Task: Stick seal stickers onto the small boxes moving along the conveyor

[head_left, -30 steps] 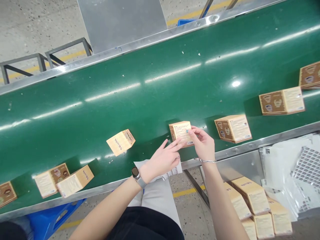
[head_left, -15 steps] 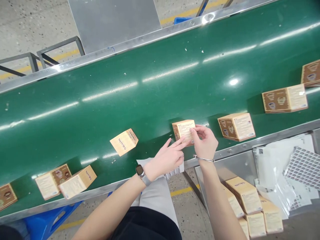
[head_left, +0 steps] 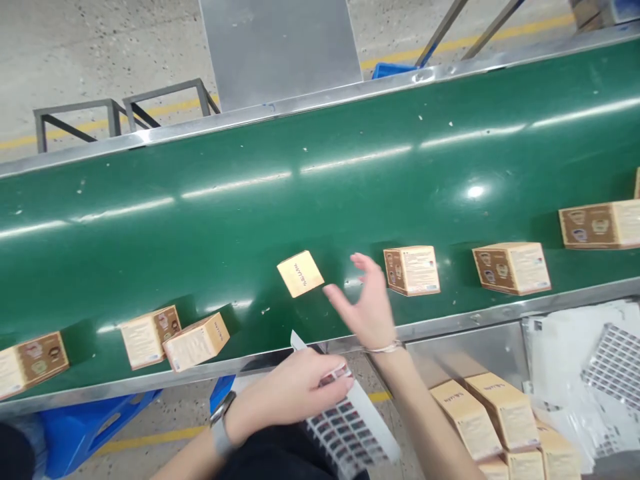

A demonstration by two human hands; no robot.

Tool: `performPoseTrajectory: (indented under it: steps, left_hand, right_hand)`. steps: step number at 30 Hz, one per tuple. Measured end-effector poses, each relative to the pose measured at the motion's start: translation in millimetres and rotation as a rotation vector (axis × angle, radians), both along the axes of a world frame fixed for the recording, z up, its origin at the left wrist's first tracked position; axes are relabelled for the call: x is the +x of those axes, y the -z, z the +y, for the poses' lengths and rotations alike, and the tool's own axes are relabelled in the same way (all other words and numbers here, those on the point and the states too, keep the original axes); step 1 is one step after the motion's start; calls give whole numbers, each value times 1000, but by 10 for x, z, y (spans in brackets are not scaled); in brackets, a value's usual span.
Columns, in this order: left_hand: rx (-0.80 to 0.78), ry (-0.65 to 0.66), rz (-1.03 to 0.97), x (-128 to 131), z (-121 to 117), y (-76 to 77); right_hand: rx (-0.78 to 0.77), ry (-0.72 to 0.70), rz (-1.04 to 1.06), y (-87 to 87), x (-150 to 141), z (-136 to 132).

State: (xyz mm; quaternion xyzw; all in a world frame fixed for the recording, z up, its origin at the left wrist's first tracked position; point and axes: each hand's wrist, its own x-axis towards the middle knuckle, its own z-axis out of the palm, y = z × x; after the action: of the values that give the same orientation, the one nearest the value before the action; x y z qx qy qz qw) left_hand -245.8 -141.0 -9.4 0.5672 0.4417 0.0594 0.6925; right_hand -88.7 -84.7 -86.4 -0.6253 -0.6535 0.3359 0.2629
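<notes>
My left hand (head_left: 295,390) is down below the belt's near rail, fingers closed on a sheet of small printed stickers (head_left: 347,427) that lies over my lap. My right hand (head_left: 367,303) hovers open over the green conveyor belt (head_left: 310,207), fingers spread, holding nothing. It is between two small tan cartons: one tilted carton (head_left: 300,273) to its left and an upright carton (head_left: 413,270) just to its right, touching neither.
More tan cartons ride the belt: two at the left (head_left: 173,337), another at the far left edge (head_left: 30,363), two at the right (head_left: 513,268). A bin of stacked cartons (head_left: 493,417) sits below right, beside loose sticker sheets (head_left: 600,353). A blue stool (head_left: 95,430) stands bottom left.
Both hands let go of the carton, which now stands alone on the belt. My left hand dropped to the sticker sheet; my right hand opened and drew left. The view shifted.
</notes>
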Motion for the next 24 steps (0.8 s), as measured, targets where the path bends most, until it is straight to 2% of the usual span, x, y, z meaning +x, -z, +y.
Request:
performPoseTrajectory:
  steps: [1, 2, 5, 7, 8, 9, 11, 13, 16, 19, 22, 24]
  left_hand:
    - [-48, -25, -1, -76, -73, -37]
    - [-80, -49, 6, -142, -140, -62]
    - [-114, -137, 48, -286, -287, -86]
    - [-134, -195, 58, -350, -349, -81]
    - [-151, -216, 55, -375, -374, -74]
    - [-169, -235, 50, -396, -396, -63]
    - [-197, -279, 45, -421, -437, -27]
    - [-210, -346, 38, -426, -478, 29]
    - [-226, -468, 33, -415, -534, 129]
    - [-239, -556, 65, -405, -575, 200]
    - [-245, -620, 56, -390, -599, 225]
    - [-262, -670, 25, -367, -608, 232]
  right_hand:
    - [10, -93, -29, 61, -218, -47]
    - [18, -108, -53, 139, -398, -79]
    - [45, -8, -27, 360, -616, -94]
    - [2, 41, 77, 432, -504, -59]
    - [-61, 14, 142, 445, -403, -35]
    - [-158, -61, 207, 448, -291, -9]
    - [-367, -297, 284, 446, -90, 44]
    - [-483, -477, 270, 459, 26, 97]
    - [-488, -514, 186, 480, 56, 165]
    - [-340, -433, 62, 345, 29, 155]
    - [-80, -441, -54, -13, -24, -18]
    - [-21, -537, -16, -272, -95, -215]
